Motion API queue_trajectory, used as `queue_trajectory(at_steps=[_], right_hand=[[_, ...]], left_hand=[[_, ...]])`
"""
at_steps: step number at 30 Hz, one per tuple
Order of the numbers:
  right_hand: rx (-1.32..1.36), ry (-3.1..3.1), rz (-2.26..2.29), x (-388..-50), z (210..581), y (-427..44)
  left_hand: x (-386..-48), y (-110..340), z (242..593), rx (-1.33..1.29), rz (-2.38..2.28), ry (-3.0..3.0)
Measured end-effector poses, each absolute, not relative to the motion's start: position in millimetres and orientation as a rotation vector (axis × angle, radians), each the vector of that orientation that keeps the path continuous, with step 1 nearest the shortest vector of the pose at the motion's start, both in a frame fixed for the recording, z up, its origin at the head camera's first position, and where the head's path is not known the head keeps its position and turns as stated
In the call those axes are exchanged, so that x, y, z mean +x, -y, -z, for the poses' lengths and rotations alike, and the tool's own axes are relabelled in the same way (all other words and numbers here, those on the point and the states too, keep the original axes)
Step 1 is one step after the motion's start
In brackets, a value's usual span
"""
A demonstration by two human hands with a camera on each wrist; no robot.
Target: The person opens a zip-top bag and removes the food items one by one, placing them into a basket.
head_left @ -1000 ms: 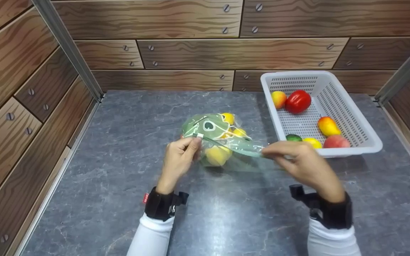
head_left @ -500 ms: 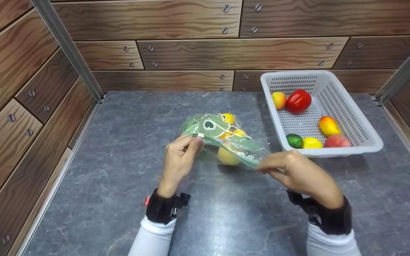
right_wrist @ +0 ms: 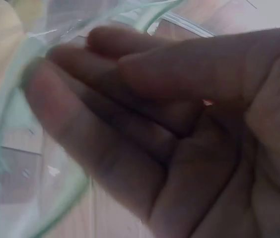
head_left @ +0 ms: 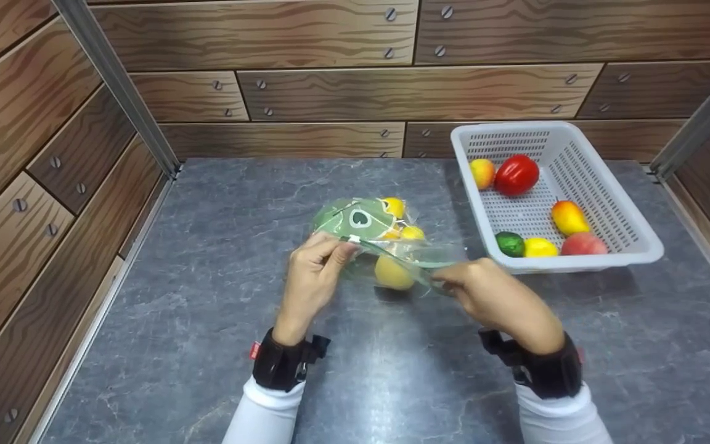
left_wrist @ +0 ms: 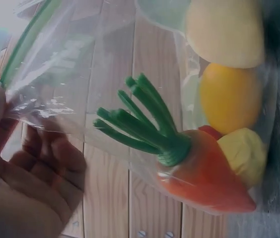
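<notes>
A clear zip bag point(head_left: 339, 216) with a green printed face lies on the table, its mouth toward me and partly spread. My left hand point(head_left: 309, 280) pinches the mouth's left end beside the white slider point(head_left: 354, 239). At the right end my right hand point(head_left: 500, 302) touches the bag's rim; in the right wrist view its fingers are loosely bent, the thumb apart from the fingertips, and the film stands around them. Through the film show a carrot point(left_wrist: 199, 171) with green stalks, an orange-yellow fruit point(left_wrist: 231, 96), a crumpled-looking yellow piece point(left_wrist: 244, 153) and a larger pale-yellow fruit point(head_left: 393, 273).
A white slotted basket point(head_left: 629, 213) stands at the back right, near my right hand. In it lie a red pepper point(head_left: 517, 175), a mango point(head_left: 569, 217), a peach point(head_left: 583, 245), a lemon point(head_left: 540, 248) and other produce. Wood-patterned walls point(head_left: 324, 95) enclose the grey table point(head_left: 225, 246).
My right hand has moved left and toward me, first drawing the bag's rim with it. The two rims now stand farther apart at the right end. The left hand has barely moved.
</notes>
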State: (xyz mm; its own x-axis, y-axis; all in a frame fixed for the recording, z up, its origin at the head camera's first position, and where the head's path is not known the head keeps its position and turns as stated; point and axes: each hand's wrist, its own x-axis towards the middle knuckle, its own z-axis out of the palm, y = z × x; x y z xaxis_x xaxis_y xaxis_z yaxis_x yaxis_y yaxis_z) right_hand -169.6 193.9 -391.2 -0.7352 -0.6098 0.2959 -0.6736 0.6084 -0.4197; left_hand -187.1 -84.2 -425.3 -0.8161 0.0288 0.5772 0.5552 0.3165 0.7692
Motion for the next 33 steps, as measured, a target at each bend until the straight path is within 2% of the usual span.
queue_trajectory(at_steps=[6, 15, 25, 33], right_hand=[[1.009, 2.855, -0.756, -178.5, 400.6, -182.6], [0.977, 2.808, -0.75, -182.2, 408.2, -180.5], [0.939, 2.663, -0.763, -207.1, 440.4, -167.3], [0.852, 2.839, -0.73, -197.5, 442.4, -163.3]], left_hand=[[-179.5, 86.0, 418.4, -0.35, 1.487, 2.274], [-192.1, 92.0, 429.8, -0.614, 1.842, 2.115], [-190.8, 88.1, 429.3, -0.542, 1.679, 2.168], [-191.2, 87.7, 431.7, -0.525, 1.581, 2.178]])
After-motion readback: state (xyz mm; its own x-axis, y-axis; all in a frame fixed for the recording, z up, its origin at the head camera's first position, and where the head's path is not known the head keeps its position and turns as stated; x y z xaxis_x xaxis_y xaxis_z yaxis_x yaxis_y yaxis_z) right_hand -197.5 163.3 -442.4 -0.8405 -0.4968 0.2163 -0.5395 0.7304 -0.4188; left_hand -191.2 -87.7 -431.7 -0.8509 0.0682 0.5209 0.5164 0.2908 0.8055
